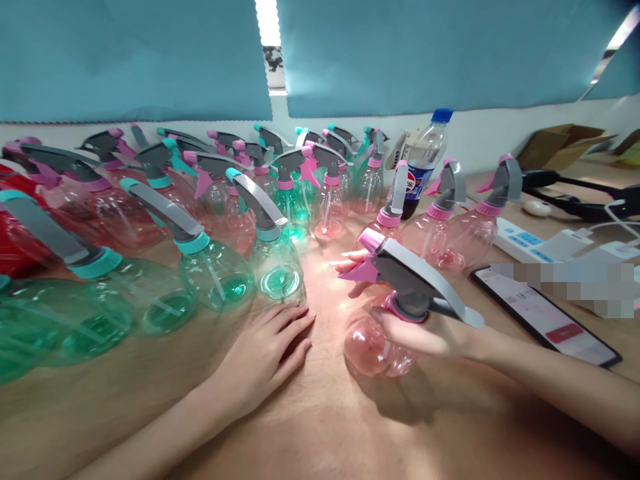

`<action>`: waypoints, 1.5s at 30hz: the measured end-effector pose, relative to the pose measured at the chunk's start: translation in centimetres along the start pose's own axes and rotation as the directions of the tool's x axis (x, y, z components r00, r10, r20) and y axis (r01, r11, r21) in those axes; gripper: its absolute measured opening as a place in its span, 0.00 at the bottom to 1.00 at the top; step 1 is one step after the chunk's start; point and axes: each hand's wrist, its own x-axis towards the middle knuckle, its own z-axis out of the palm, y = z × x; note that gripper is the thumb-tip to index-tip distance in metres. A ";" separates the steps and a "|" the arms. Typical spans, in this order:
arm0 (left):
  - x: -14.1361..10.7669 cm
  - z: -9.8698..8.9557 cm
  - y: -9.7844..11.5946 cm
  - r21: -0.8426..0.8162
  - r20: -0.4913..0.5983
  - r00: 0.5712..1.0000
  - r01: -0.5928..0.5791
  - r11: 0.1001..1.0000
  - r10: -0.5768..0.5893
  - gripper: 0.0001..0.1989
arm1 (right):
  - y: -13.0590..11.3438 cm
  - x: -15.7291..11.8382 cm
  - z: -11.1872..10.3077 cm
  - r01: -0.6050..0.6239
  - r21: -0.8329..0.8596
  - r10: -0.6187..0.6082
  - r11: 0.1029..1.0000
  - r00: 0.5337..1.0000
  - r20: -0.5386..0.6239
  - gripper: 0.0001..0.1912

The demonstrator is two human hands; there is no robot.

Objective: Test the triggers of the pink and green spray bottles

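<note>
My right hand (420, 333) is wrapped round the neck of a clear pink spray bottle (370, 343) with a grey and pink trigger head, tilted a little above the table. The fingers behind the bottle are partly hidden. Flat on the table lies my left hand (275, 340), fingers stretched out, holding nothing. Just beyond its fingertips stands a green spray bottle (277, 273) with a turquoise collar. More green spray bottles (215, 277) line up to the left. Behind my right hand are several pink spray bottles (470, 230).
Many more spray bottles (327, 207) crowd the back along the wall. A cola bottle (420, 160) with a blue cap rises among them. To the right lie a phone (545, 317), a white power strip (525, 240), black glasses (580, 200) and an open cardboard box (560, 147).
</note>
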 end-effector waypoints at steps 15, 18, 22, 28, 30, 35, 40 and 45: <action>-0.1 0.1 0.0 0.005 -0.010 1.000 -0.008 1.000 0.008 0.18 | -1.2 0.6 -0.2 -0.057 -0.012 0.058 0.998 0.998 0.025 0.22; 0.0 0.1 0.0 0.001 -0.010 1.000 -0.006 1.000 0.006 0.18 | -1.5 0.8 -0.3 -0.096 -0.012 0.096 0.995 0.995 0.042 0.15; 0.1 0.0 0.1 -0.004 0.006 1.000 0.005 1.000 -0.005 0.18 | -1.2 0.6 -0.2 -0.060 -0.017 0.059 0.998 0.998 -0.018 0.16; 0.2 -0.2 0.1 -0.007 -0.003 1.000 0.010 1.000 -0.010 0.17 | -1.5 0.8 -0.3 0.055 -0.135 -0.061 0.989 0.997 -0.040 0.12; 0.2 -0.2 0.1 -0.002 -0.006 1.000 0.008 1.000 -0.008 0.17 | -2.0 1.0 -0.4 0.070 -0.174 -0.077 0.982 0.996 -0.038 0.12; 0.2 -0.1 0.0 0.008 -0.004 1.000 0.007 1.000 -0.007 0.17 | -2.3 1.2 -0.3 0.081 -0.273 -0.098 0.959 0.994 -0.047 0.10; 0.2 -0.1 0.0 0.005 -0.001 1.000 0.005 1.000 -0.005 0.18 | -0.8 0.5 -0.2 0.001 -0.173 -0.007 0.985 0.999 -0.036 0.13; 0.3 -0.2 0.1 0.012 0.009 1.000 0.012 1.000 -0.012 0.17 | -0.3 0.2 0.0 -0.015 -0.118 0.015 0.993 1.000 0.000 0.19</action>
